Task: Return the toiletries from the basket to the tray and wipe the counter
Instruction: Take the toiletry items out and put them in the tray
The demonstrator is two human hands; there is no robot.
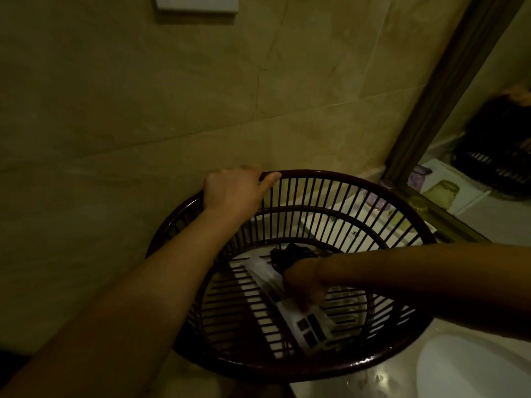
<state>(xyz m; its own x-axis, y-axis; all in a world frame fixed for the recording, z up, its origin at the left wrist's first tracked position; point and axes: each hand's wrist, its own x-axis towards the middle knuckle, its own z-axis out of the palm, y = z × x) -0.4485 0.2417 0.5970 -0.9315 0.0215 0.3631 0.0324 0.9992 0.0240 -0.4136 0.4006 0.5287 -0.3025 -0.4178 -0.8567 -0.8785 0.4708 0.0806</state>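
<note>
Here the left hand point(232, 191) grips the basket point(287, 366) by its far rim; inside the basket, the right hand point(304, 285) closes on a white packet point(310, 326).

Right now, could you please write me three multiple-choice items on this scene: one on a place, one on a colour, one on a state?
1. Where is the left hand?
A. On the basket rim
B. In the sink
C. On the mirror frame

2. What colour is the basket?
A. White
B. Dark reddish-brown
C. Bright green

3. What is the right hand doing?
A. Hanging outside the basket
B. Wiping the counter
C. Reaching inside the basket onto a white packet

Answers: 1 A, the fingers curl over the far rim. 2 B, the bars and rim look dark reddish-brown in the dim light. 3 C, the hand is down among the bars on the packet; the grip itself is blurred.
</note>
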